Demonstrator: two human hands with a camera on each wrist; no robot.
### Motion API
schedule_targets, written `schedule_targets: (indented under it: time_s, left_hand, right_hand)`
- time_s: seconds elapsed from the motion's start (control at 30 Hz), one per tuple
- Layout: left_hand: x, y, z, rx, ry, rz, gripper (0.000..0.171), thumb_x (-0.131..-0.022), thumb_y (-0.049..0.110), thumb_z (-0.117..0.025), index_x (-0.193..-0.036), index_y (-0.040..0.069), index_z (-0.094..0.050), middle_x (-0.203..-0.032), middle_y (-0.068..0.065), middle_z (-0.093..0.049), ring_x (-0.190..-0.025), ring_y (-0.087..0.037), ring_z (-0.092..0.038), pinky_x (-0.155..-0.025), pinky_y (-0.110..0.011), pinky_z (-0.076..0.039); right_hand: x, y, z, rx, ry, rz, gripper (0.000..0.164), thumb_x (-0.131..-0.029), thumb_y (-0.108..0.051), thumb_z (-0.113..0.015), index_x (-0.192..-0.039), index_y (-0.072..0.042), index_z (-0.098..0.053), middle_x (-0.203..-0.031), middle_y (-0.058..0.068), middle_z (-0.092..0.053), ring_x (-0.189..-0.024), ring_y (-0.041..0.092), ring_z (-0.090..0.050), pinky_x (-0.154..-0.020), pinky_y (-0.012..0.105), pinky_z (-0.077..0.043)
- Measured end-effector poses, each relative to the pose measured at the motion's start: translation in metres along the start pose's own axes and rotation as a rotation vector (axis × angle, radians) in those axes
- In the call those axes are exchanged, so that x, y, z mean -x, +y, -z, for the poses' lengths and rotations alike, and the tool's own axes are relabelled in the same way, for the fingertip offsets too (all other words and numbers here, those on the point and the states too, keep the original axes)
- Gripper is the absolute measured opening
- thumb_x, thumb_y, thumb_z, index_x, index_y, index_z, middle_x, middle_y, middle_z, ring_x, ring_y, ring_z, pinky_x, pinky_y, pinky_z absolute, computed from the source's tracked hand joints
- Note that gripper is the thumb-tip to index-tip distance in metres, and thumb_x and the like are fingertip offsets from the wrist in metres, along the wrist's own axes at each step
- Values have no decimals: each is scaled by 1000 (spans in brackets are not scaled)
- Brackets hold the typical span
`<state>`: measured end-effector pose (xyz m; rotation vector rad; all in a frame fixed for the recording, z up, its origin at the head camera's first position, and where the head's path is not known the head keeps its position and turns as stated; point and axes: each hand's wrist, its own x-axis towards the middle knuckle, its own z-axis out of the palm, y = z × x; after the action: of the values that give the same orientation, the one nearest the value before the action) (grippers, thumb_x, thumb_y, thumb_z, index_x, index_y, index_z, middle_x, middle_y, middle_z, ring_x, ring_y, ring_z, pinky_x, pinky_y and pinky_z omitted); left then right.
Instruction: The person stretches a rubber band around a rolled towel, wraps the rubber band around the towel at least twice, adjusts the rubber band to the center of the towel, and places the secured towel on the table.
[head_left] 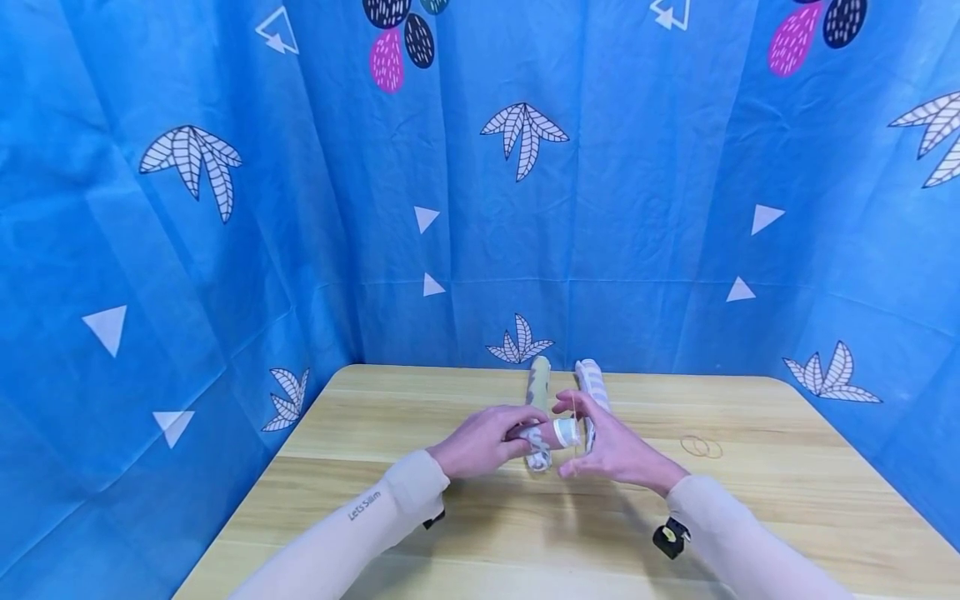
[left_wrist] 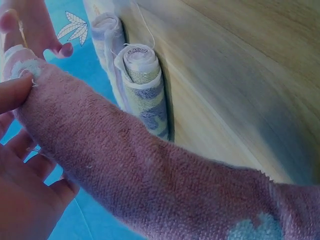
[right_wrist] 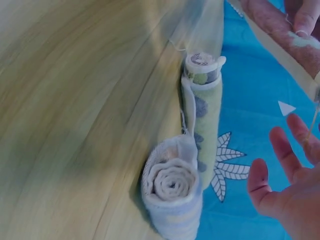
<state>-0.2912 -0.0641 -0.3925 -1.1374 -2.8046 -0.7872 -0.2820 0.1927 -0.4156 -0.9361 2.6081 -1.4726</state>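
- Your left hand [head_left: 480, 443] grasps the pink towel [left_wrist: 110, 135]; best keep it snug.
- Your right hand [head_left: 618, 448], fingers spread, stretches a rubber band [left_wrist: 22, 34] beyond left fingertips; keep it wide.

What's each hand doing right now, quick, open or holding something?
Left hand: closed, holding the pink rolled towel.
Right hand: open and spread, with a rubber band stretched across it.

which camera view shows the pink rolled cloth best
The left wrist view: there the pink rolled cloth runs large across the picture, its weave plain. The head view shows it small and partly covered by the left hand; the right wrist view catches only a part in the upper right corner.
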Motion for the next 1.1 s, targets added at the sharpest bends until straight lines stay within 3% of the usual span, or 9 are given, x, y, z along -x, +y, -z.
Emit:
schedule_targets:
  time_s: [0.13, 0.37, 0.53, 0.73, 0.93, 1.1]
  left_hand:
    - [-1, 2, 0, -50, 6, -32, 39, -98, 30, -66, -135, 39, -58, -119, 17, -66, -103, -3, -59, -94, -32, -51]
    - [-5, 3, -6, -160, 15, -113, 40, -98, 27, -66, -137, 34, -58, -130, 12, -65, -117, -9, -61, -104, -39, -48]
    - [-3, 3, -8, -184, 42, -137, 43, -97, 26, -68, -136, 36, -54, -127, 9, -66, -111, -10, -62, -100, -38, -50]
    - [-3, 3, -11, -197, 70, -220, 51, -98, 19, -67, -142, 34, -48, -126, 8, -67, -97, -5, -63, -91, -27, -53]
    - [-5, 3, -12, -283, 101, -313, 34, -99, 18, -65, -129, 32, -56, -115, 9, -70, -83, 0, -59, -80, -16, -51]
    - [-6, 2, -14, -307, 163, -349, 28, -98, 21, -66, -124, 28, -60, -110, 6, -72, -87, -4, -66, -83, -18, -54]
  right_hand:
    - [-1, -4, -2, 6, 9, 13, 100, -69, -35, -92, -149, -30, -32, -145, 7, -48, -123, 28, -54, -101, 52, -45]
    - [-4, -8, -7, 21, -1, -26, 104, -66, -41, -93, -150, -30, -34, -146, 2, -48, -125, 24, -51, -106, 53, -43]
    - [-7, -8, -11, 46, 11, -31, 102, -66, -43, -92, -149, -22, -37, -145, 3, -49, -128, 25, -52, -109, 54, -41]
    - [-11, -11, -14, 98, 27, -26, 93, -67, -42, -93, -143, -26, -42, -143, 1, -51, -126, 25, -53, -106, 53, -44]
    - [-14, -15, -15, 160, 58, -23, 87, -67, -48, -91, -139, -26, -46, -137, -1, -54, -122, 22, -53, -102, 52, -46]
    - [-16, -15, -17, 129, 63, -32, 80, -69, -46, -90, -134, -24, -50, -131, 1, -59, -116, 21, -58, -100, 49, -47]
